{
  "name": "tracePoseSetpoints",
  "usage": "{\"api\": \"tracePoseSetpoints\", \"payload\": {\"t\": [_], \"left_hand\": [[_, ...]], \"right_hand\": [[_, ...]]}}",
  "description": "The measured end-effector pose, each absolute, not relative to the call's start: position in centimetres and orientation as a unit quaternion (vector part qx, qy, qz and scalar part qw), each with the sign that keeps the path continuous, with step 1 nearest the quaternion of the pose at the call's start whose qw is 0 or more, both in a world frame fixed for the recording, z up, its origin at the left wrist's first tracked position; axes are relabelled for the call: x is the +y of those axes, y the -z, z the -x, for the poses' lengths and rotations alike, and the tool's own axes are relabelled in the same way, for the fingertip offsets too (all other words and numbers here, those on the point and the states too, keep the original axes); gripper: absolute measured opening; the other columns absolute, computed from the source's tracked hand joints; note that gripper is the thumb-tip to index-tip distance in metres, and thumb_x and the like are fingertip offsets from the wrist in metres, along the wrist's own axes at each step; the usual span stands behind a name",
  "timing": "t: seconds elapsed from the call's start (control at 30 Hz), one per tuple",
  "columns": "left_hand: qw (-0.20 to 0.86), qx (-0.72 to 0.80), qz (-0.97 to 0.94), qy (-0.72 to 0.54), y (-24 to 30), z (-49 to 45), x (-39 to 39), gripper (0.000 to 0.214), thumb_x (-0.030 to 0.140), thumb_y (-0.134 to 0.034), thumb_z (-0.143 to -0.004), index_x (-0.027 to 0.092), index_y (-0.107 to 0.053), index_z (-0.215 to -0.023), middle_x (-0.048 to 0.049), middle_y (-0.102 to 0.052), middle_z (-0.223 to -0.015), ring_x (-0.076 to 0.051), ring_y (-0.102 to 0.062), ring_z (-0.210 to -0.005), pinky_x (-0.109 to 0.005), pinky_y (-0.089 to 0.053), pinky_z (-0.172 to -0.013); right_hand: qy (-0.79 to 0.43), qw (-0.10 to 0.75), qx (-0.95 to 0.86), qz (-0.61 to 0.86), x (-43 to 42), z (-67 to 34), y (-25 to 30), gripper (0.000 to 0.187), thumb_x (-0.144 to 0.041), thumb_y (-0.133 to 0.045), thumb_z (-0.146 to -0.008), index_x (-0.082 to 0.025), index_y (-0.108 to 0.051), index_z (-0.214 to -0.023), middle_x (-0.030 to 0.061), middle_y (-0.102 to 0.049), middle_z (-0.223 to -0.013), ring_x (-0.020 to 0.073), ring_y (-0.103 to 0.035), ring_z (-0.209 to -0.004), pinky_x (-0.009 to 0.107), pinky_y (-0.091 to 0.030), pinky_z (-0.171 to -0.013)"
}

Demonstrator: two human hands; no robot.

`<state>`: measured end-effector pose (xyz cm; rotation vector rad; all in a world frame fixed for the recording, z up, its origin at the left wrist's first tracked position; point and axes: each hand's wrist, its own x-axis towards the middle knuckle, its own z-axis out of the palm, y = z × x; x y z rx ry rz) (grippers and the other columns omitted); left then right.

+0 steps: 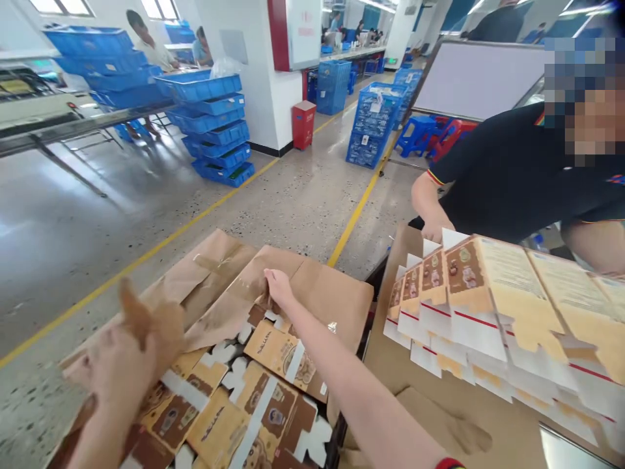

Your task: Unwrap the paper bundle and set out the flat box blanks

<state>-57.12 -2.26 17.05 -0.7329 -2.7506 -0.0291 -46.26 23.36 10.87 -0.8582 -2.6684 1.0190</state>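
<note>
**Hands at brown paper wrapping over flat printed cartons**

Pictured at lower centre of the frame: right hand point(277, 286), arm stretched forward, fingers pinched together on the edge of a brown paper wrapping point(229, 286) spread open over a heap of flat printed cartons point(254, 404). At lower left, blurred, left hand point(122, 371) closed on a torn corner of the same paper, lifted above the heap. Cartons lying loose and overlapping in brown, tan and white, filling the bottom of the frame beneath both arms.

To the right, on a cardboard-covered surface point(439, 404), a fanned row of similar folded cartons point(488, 306), leaning one on another. Behind that row, a co-worker in a dark shirt, one hand point(436, 228) resting at the far end of the row; whether gripping, cannot tell.

In the upper left, stacked blue crates point(215, 124) on a speckled floor crossed by yellow lines point(359, 208); a red bin point(303, 124) against a white pillar at upper centre.
</note>
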Motion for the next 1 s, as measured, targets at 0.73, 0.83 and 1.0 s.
{"api": "tracePoseSetpoints", "payload": {"t": [0.73, 0.83, 1.0], "left_hand": [[-0.122, -0.879, 0.458, -0.049, -11.7, 54.9, 8.1, 0.027, 0.028, -0.054, -0.088, 0.014, -0.057, -0.111, -0.0062, -0.065, -0.104, -0.017, -0.064, -0.092, -0.039, -0.054, -0.083], [-0.151, -0.870, 0.469, -0.025, -12.8, 55.3, 7.8, 0.029, 0.030, -0.054, -0.088, 0.016, -0.057, -0.114, -0.0060, -0.065, -0.106, -0.018, -0.063, -0.096, -0.041, -0.052, -0.087], [-0.191, -0.860, 0.472, 0.016, -13.4, 56.5, 8.1, 0.029, 0.036, -0.056, -0.087, 0.016, -0.060, -0.107, -0.0059, -0.065, -0.104, -0.018, -0.062, -0.095, -0.041, -0.052, -0.086]], "right_hand": [[-0.026, 0.067, -0.960, 0.269, 18.2, 39.8, -8.0, 0.032, -0.028, -0.057, -0.091, -0.017, -0.055, -0.122, 0.0097, -0.058, -0.126, 0.0272, -0.056, -0.114, 0.052, -0.048, -0.093], [-0.025, 0.077, -0.964, 0.254, 17.8, 41.5, -8.6, 0.038, -0.029, -0.056, -0.092, -0.019, -0.051, -0.128, 0.0104, -0.053, -0.133, 0.0290, -0.052, -0.120, 0.055, -0.044, -0.097], [-0.080, 0.034, -0.973, 0.214, 18.6, 43.7, -9.4, 0.029, -0.028, -0.058, -0.091, -0.016, -0.058, -0.117, 0.0087, -0.061, -0.120, 0.0245, -0.060, -0.109, 0.048, -0.050, -0.090]]}}
